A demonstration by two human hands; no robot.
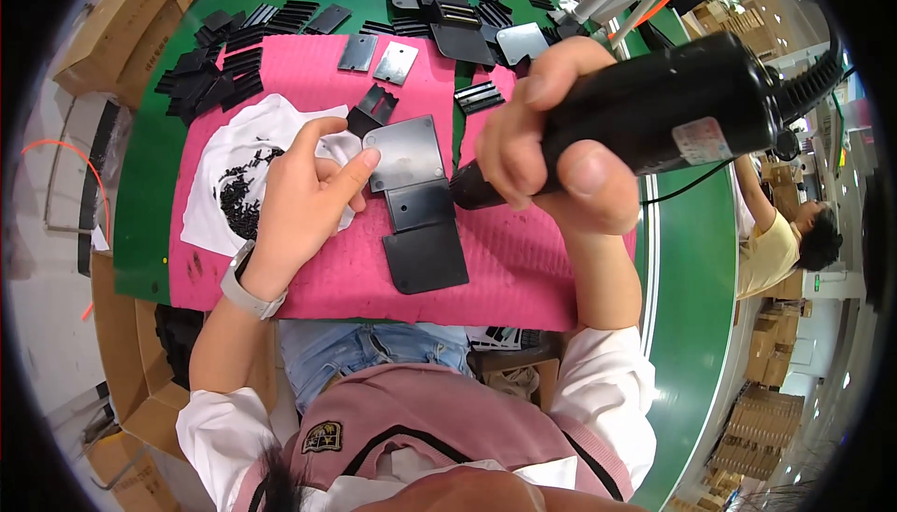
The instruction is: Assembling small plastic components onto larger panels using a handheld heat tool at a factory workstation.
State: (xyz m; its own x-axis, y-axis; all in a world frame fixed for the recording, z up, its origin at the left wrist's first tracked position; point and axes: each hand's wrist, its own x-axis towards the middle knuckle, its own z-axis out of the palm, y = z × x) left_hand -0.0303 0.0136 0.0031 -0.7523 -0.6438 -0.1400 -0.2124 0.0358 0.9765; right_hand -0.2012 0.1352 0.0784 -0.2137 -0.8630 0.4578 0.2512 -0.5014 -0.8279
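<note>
My right hand (551, 138) grips a black electric screwdriver (654, 115), its tip pointing down at a black plastic plate assembly (416, 204) on the pink mat (523, 269). My left hand (313, 190) rests beside the assembly, thumb pressing its upper plate's left edge, fingers lying on a white sheet (210, 213) that carries a pile of small black screws (243, 196). The assembly is made of flat dark plates lying end to end, the lowest one nearest me.
Many black plates and ribbed parts (220, 64) lie at the back of the green table (696, 325). Two grey plates (378, 56) sit on the mat's far edge. Cardboard boxes (131, 7) stand at left. Another person (785, 232) works at right.
</note>
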